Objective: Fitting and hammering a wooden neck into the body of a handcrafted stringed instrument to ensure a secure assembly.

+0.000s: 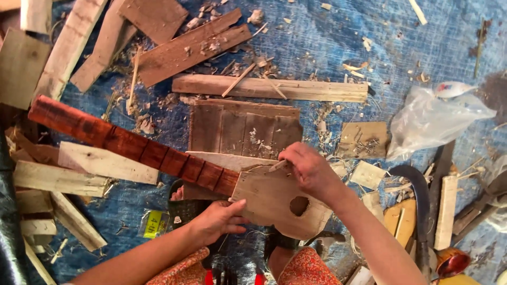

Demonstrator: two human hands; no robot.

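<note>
A pale, roughly cut wooden board with a round hole point(277, 198) sits in front of me, joined to a long reddish-brown neck marked with dark bands point(127, 143) that runs up to the left. My left hand point(216, 219) grips the board's lower left edge. My right hand point(309, 168) pinches the board's top right corner. Behind the board lies a flat panel of dark planks point(243, 128) and a long pale strip of wood point(269, 88).
Offcuts and planks point(63, 179) are piled at the left on a blue tarp point(317, 37) strewn with shavings. A clear plastic bag point(430, 119) lies at the right, with a curved dark tool point(420, 192) and wood pieces below it. My knees show at the bottom.
</note>
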